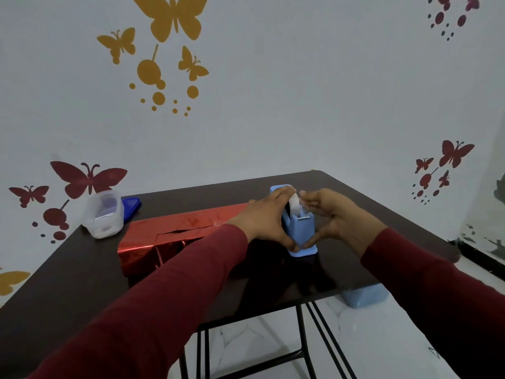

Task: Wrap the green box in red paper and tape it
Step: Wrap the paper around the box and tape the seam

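While both hands meet at a light-blue tape dispenser [300,236] standing near the middle of the dark table [82,274], the left hand [266,218] is curled round the dispenser's left side, thumb low by its base and fingers reaching over the top toward the white tape roll [293,204]. At the dispenser's 3 o'clock the right hand [334,214] cups the other side, thumb down near the base, fingertips pinching at the tape end up by the roll. Both arms wear dark red sleeves [169,291]. At 9 o'clock from the dispenser lies the box, wrapped in shiny red paper [169,233], long and flat on the table, a torn-looking seam running along its top; no green shows. Beyond the parcel's far left end, at about 10 o'clock, sits a clear plastic container [102,214] with a blue lid [132,206] just behind it
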Motion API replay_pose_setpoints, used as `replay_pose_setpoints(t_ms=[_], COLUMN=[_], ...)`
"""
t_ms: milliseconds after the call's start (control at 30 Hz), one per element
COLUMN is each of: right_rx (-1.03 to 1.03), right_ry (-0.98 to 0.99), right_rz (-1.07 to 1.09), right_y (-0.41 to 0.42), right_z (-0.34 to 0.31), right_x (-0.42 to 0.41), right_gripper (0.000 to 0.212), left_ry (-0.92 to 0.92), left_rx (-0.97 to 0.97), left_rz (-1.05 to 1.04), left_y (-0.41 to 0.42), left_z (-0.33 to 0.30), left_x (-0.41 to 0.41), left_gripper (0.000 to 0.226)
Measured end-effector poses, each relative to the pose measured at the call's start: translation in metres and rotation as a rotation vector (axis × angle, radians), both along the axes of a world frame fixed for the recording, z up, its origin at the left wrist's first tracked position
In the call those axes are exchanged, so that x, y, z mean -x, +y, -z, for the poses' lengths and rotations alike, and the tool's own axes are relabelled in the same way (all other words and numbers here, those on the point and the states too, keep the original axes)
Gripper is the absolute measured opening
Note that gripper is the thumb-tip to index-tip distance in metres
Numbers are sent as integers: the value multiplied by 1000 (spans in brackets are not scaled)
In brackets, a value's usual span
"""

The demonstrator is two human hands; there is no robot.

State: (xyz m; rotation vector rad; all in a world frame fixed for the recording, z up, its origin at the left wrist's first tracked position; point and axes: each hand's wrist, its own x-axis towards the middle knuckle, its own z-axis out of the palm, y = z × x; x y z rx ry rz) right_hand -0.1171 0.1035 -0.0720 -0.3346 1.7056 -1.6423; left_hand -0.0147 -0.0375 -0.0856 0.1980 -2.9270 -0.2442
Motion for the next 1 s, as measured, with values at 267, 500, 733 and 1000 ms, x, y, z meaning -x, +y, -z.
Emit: replay_pose_setpoints(t_ms=[267, 500, 733, 1000], right_rx=[179, 324, 409, 388], right_ry=[34, 68, 80, 82], right_rz=[236, 288, 274, 288], right_y=[16, 23, 30, 27], right_z=[24, 40, 59, 81], right_x=[-25, -46, -52, -44], right_gripper=[25, 23, 18, 37], left_ry=[-63, -123, -185, -211], left_rx=[6, 31, 39, 30], left_rz=[-19, -35, -55, -62], left_y=[-5, -4, 2, 4], left_z=[-4, -7, -14, -15], left_x=[3, 5, 6, 4], left_gripper=[141, 146, 146, 148])
